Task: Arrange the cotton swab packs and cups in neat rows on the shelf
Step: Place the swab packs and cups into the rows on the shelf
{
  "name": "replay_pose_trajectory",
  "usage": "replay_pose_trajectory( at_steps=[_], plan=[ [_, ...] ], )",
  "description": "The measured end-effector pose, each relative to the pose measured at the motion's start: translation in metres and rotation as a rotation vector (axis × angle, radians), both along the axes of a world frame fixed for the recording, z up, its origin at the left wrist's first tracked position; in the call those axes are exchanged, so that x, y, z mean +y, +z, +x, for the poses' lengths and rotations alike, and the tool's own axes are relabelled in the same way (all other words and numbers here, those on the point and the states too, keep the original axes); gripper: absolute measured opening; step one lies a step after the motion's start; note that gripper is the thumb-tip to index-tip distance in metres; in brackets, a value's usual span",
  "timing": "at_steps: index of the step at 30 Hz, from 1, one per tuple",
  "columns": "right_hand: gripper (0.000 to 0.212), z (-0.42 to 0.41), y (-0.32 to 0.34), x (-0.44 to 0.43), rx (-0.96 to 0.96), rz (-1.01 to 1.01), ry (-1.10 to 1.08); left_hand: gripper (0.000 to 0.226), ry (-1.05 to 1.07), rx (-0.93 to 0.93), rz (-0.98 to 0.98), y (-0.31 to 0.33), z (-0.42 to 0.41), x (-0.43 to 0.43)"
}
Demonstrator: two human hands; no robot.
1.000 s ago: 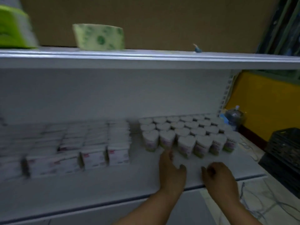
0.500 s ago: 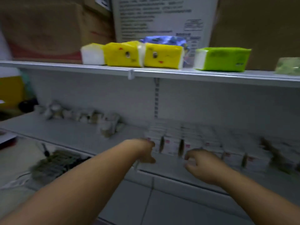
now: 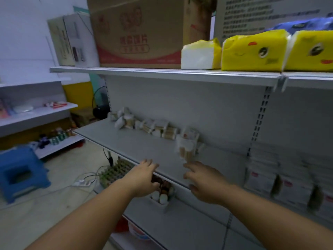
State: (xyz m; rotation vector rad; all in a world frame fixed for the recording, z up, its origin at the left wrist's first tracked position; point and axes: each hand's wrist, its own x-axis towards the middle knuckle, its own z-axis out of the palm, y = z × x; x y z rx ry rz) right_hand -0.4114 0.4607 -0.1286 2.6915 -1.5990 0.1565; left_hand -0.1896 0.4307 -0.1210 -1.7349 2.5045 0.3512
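Loose cotton swab packs (image 3: 158, 128) lie in a ragged line along the back of the grey middle shelf (image 3: 137, 143). One clear pack (image 3: 186, 150) of wooden-stick swabs stands nearer the front. Neat rows of white boxed swab packs (image 3: 281, 177) fill the shelf on the right. My left hand (image 3: 144, 178) reaches over the shelf's front edge, fingers spread, holding nothing. My right hand (image 3: 205, 181) is also open and empty, just below the clear pack and not touching it. No cups are in view.
Yellow tissue packs (image 3: 254, 51) and a cardboard box (image 3: 138, 31) sit on the upper shelf (image 3: 162, 73). A tray of small bottles (image 3: 162, 192) sits on the shelf below. A blue stool (image 3: 21, 174), a crate (image 3: 115, 171) and cables lie on the floor at left.
My view has swung left, from the heart-shaped cups past the boxed packs to the loose swab packs. Both hands have moved along the shelf edge with it and stay empty.
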Motion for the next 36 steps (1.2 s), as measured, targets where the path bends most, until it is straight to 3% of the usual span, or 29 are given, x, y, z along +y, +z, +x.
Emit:
replay_pose_trajectory(
  at_steps=[3,6,14,16,19,22,28,32,34,36],
  plan=[
    [0.039,0.033,-0.001,-0.048,-0.027,-0.042,0.094,0.072,0.009,0.028,-0.008,0.000,0.005,-0.047],
    [0.043,0.063,-0.005,-0.098,-0.151,0.009,0.049,0.071,0.007,0.054,0.006,-0.006,0.009,-0.086],
    [0.042,0.139,-0.029,-0.194,-0.526,0.132,-0.415,0.063,0.166,0.159,0.071,-0.013,0.065,-0.174],
    [0.043,0.143,-0.026,-0.214,-0.667,0.116,-0.519,0.056,0.259,0.216,0.019,-0.016,0.078,-0.203],
    [0.035,0.141,-0.013,-0.248,-0.835,-0.022,-0.655,0.036,0.460,0.414,-0.225,-0.024,0.086,-0.250],
    [0.032,0.136,-0.004,-0.284,-0.767,-0.251,-0.729,0.036,0.563,0.657,-0.253,-0.035,0.082,-0.296],
    [0.061,0.141,-0.015,-0.328,-0.499,-0.136,-1.087,0.025,0.556,0.990,-0.090,-0.061,0.070,-0.348],
    [0.050,0.148,-0.022,-0.335,-0.331,-0.285,-1.124,0.030,0.600,1.170,-0.100,-0.069,0.062,-0.359],
    [0.041,0.153,-0.022,-0.332,-0.430,-0.329,-1.129,0.032,0.583,1.229,-0.092,-0.070,0.059,-0.359],
    [0.030,0.162,-0.020,-0.328,-0.679,-0.350,-1.127,0.029,0.540,1.298,-0.069,-0.070,0.061,-0.356]
  ],
)
